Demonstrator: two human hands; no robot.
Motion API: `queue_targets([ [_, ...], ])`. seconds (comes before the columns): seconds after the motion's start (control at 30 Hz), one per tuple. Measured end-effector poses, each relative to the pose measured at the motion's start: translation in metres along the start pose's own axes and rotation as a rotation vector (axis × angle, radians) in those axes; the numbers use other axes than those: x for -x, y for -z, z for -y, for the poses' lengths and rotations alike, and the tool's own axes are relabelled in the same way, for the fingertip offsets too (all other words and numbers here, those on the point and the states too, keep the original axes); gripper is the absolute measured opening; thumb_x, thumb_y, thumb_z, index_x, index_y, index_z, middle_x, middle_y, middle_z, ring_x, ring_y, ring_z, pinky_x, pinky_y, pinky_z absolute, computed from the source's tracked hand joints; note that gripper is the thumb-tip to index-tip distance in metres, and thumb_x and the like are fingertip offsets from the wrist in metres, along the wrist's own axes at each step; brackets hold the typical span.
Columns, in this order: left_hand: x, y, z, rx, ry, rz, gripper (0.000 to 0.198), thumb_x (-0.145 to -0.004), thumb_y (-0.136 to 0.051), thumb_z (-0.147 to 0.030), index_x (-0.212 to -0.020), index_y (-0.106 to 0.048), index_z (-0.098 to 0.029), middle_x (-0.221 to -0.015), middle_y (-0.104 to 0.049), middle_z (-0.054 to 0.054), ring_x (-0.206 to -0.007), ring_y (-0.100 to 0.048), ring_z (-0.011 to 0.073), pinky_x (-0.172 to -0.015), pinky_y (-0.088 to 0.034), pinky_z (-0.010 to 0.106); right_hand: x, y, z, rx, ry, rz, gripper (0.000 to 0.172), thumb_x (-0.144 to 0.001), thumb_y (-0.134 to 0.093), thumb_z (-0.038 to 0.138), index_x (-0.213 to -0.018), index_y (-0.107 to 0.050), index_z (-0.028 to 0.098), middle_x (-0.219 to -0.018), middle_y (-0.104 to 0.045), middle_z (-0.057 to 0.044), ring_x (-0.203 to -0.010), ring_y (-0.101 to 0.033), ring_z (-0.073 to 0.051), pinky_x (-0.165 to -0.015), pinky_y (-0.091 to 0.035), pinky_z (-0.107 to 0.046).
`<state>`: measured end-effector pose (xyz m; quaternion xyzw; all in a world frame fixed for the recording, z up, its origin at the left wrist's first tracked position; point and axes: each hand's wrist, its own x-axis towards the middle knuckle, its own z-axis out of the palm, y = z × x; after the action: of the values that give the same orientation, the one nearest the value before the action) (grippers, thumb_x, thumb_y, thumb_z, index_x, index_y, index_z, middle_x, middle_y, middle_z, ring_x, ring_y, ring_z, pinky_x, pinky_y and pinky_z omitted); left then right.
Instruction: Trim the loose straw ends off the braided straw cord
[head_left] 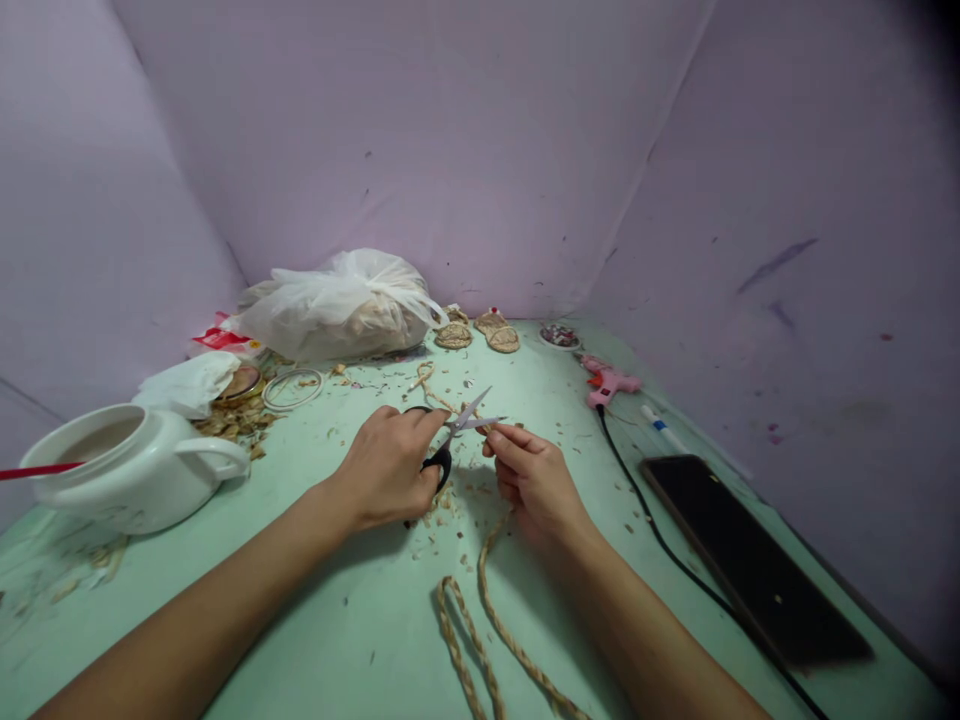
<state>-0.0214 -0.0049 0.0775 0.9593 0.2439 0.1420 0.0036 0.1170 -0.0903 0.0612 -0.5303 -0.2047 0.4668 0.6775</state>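
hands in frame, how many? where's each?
2. Left hand is mid-table, gripping black-handled scissors. Right hand is just right of it, fingers pinching the jute rope at the blades. No other hands are visible.

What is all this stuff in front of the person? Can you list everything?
scissors: one, black handles, silver blades, in the left hand, blades open
braided rope: one, tan, from the right hand to the near edge
pot: one, white, far left, red stick inside
plastic bag: one, whitish, full, at the back
woven pads: about three, tan, by the back wall
glue gun: one, pink, back right, black cable
pen: one, white and blue, beside the cable
phone: one, black, right side
table: pale green, strewn with tan scraps
left hand: grips the scissors
right hand: pinches the rope's end
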Motion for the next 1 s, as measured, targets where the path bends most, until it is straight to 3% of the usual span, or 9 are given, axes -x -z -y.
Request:
queue_targets([
  [0.17,0.000,-0.003,-0.003,-0.085,-0.027,0.038,0.048,-0.069,-0.046,-0.024,-0.116,-0.047,-0.014,-0.085,-0.059,0.009,-0.078,-0.054,0.0241,-0.076,-0.040,0.039,0.000,0.001,-0.002,0.073,0.026,0.023,0.018,-0.062,-0.062,0.032,-0.056,-0.056,0.016,-0.035,-0.026,0.010,-0.034,-0.017,-0.003,-0.036,-0.008,-0.022],
  [0.4,0.003,-0.006,-0.004,-0.063,-0.017,0.110,0.050,-0.071,-0.043,-0.019,-0.121,-0.043,-0.017,-0.088,-0.061,0.009,-0.077,-0.056,0.0241,-0.073,-0.042,0.037,-0.005,0.005,-0.010,0.235,0.201,-0.018,0.016,-0.062,-0.061,0.032,-0.059,-0.063,0.016,-0.040,-0.041,0.006,-0.036,-0.028,-0.005,-0.038,-0.019,-0.022],
  [0.53,0.003,-0.004,-0.003,0.078,-0.009,0.173,0.044,-0.069,-0.042,-0.012,-0.112,-0.049,-0.021,-0.085,-0.063,0.006,-0.079,-0.058,0.0204,-0.070,-0.042,0.030,-0.004,0.005,-0.010,0.236,0.219,-0.045,0.020,-0.060,-0.062,0.032,-0.070,-0.068,0.015,-0.052,-0.054,0.001,-0.039,-0.035,-0.006,-0.040,-0.024,-0.022],
  [0.7,0.002,-0.004,-0.003,0.190,0.009,0.190,0.038,-0.067,-0.043,-0.010,-0.101,-0.055,-0.022,-0.079,-0.065,0.003,-0.074,-0.059,0.0182,-0.064,-0.041,0.025,-0.003,0.005,-0.009,0.214,0.205,-0.053,0.023,-0.059,-0.064,0.032,-0.072,-0.069,0.014,-0.055,-0.057,0.000,-0.040,-0.035,-0.006,-0.040,-0.024,-0.023],
  [0.83,0.002,-0.007,-0.002,0.306,0.004,0.160,0.035,-0.068,-0.041,-0.009,-0.096,-0.058,-0.022,-0.072,-0.064,0.000,-0.066,-0.058,0.0145,-0.059,-0.040,0.022,-0.003,0.005,-0.007,0.146,0.184,-0.069,0.026,-0.057,-0.065,0.032,-0.076,-0.069,0.014,-0.056,-0.056,0.002,-0.038,-0.029,-0.004,-0.038,-0.019,-0.023],
  [0.9,0.000,-0.006,0.000,0.435,0.040,0.091,0.033,-0.068,-0.041,-0.010,-0.094,-0.058,-0.021,-0.071,-0.063,0.000,-0.065,-0.057,0.0131,-0.060,-0.041,0.021,-0.002,0.003,-0.005,0.093,0.135,-0.067,0.027,-0.056,-0.066,0.031,-0.077,-0.068,0.014,-0.055,-0.055,0.003,-0.036,-0.025,-0.003,-0.038,-0.015,-0.023],
  [1.0,-0.006,0.000,0.006,0.751,0.270,-0.074,0.028,-0.069,-0.048,-0.015,-0.096,-0.056,-0.019,-0.070,-0.062,0.000,-0.063,-0.058,0.0132,-0.058,-0.044,0.023,0.000,0.001,-0.002,0.035,0.058,-0.046,0.022,-0.056,-0.066,0.028,-0.073,-0.066,0.014,-0.053,-0.054,0.004,-0.036,-0.023,-0.002,-0.037,-0.013,-0.022],
])
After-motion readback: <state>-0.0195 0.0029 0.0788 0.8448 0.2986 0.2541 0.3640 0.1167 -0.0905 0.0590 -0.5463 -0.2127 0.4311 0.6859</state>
